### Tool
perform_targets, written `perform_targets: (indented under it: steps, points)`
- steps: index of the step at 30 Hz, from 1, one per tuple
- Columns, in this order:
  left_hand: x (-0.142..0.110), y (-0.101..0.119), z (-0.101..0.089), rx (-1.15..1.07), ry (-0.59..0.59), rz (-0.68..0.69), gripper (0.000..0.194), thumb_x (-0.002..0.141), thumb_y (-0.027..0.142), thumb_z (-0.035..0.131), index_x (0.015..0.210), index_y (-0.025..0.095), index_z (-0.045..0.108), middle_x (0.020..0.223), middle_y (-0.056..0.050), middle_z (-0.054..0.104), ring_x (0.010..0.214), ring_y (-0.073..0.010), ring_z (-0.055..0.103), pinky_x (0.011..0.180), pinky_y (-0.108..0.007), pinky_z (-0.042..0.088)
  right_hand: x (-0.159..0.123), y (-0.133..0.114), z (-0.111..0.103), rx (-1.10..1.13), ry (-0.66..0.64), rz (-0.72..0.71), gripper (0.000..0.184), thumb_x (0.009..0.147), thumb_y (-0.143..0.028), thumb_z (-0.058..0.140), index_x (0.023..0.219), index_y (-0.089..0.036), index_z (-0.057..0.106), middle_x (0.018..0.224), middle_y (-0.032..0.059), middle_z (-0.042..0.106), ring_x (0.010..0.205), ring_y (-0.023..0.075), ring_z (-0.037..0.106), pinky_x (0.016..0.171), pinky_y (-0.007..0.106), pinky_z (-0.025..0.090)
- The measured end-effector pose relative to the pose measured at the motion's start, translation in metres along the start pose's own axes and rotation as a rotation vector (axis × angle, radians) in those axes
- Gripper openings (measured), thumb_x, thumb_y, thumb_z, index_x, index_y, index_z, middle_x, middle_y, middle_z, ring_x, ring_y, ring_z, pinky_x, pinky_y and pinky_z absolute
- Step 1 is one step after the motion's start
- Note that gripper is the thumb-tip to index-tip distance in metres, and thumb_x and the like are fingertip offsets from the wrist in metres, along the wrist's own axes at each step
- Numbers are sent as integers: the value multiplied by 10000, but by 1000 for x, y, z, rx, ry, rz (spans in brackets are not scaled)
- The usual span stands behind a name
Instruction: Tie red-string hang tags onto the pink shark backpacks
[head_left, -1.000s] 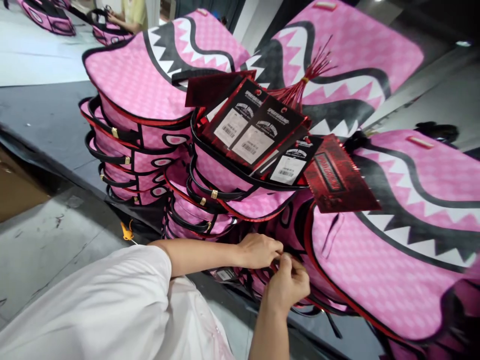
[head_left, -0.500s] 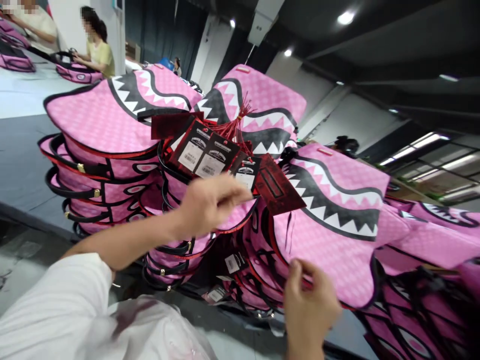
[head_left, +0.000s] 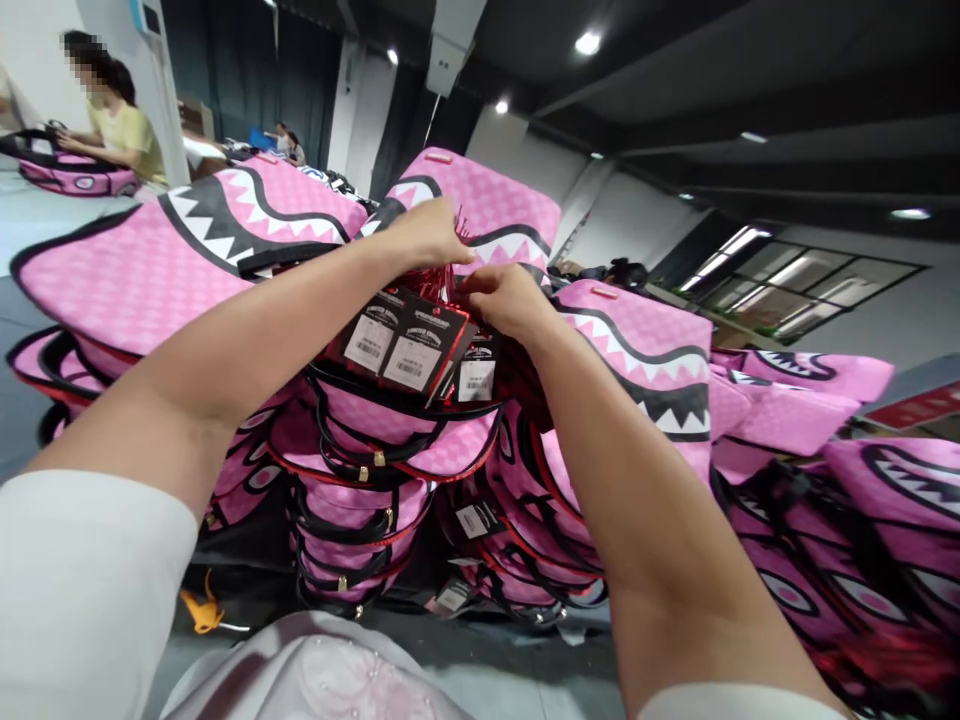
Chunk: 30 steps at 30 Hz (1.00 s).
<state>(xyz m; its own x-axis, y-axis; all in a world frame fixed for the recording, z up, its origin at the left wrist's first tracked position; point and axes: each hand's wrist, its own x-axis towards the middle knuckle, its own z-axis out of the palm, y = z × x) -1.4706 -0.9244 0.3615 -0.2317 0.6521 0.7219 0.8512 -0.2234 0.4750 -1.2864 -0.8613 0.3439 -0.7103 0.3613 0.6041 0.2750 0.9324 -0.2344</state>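
Note:
A bundle of dark hang tags point(head_left: 415, 345) with white barcode labels lies on top of the middle stack of pink bags point(head_left: 390, 425). Red strings point(head_left: 433, 283) gather the tags at their upper end. My left hand point(head_left: 429, 232) is closed around the upper part of these strings. Just below and to its right, my right hand point(head_left: 506, 297) is closed, thumb and fingers pinched at the right side of the strings, where its fingertips are partly hidden. Behind both hands rises a pink bag panel point(head_left: 495, 190) with a black-and-white shark-teeth pattern.
More stacked pink bags stand to the left point(head_left: 135, 280) and right point(head_left: 637, 350), with others farther right point(head_left: 862, 560). Tags point(head_left: 476, 520) hang low between stacks. An orange object point(head_left: 202, 605) lies on the floor. A person in yellow point(head_left: 124, 130) handles a bag at the far left.
Both hands have risen to the tag bundle; the left now closes on its strings and the right has come up from the right-hand bag. The view has shifted to the right.

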Motion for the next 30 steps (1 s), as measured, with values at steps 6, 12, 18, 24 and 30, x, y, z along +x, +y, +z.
perform_targets:
  steps: [6, 12, 18, 24, 30]
  points:
    - [-16, 30, -1, -27, -148, -192, 359, 673, 177, 772, 975, 90, 599, 1055, -83, 648, 1140, -278, 585, 1010, -413, 433, 0, -3, -1, 40, -104, 127, 199, 815, -264, 607, 882, -87, 670, 719, 29, 665, 674, 123, 591, 731, 306, 505]
    - [-12, 25, -1, -140, -173, -172, 334, 707, 116, 703, 1021, 145, 592, 1073, -66, 625, 1259, -302, 469, 1073, -438, 352, -3, -13, -5, -180, -91, 161, 151, 837, -185, 531, 866, -127, 667, 772, 52, 653, 778, 188, 587, 786, 366, 460]
    - [-13, 29, -8, -32, -151, -229, 335, 675, 114, 689, 998, 108, 600, 995, -81, 636, 1070, -280, 584, 982, -406, 425, -17, -40, -21, -717, -46, 68, 251, 896, -133, 447, 1005, -151, 672, 1050, 121, 662, 1084, 272, 539, 1014, 522, 258]
    - [-11, 31, -11, -54, -164, -242, 398, 636, 159, 729, 1015, 128, 612, 787, -1, 647, 704, -145, 596, 726, -254, 478, -12, -46, -10, -592, -168, 64, 332, 887, -174, 474, 1183, -225, 617, 1096, 77, 688, 1057, 261, 591, 947, 460, 331]
    - [-8, 20, -10, -125, -214, -301, 409, 704, 183, 695, 1093, 137, 577, 653, 51, 613, 559, -107, 553, 584, -200, 434, -4, -43, -9, -559, -124, 100, 273, 899, -201, 453, 1045, -244, 680, 1046, 66, 702, 989, 257, 627, 927, 499, 358]
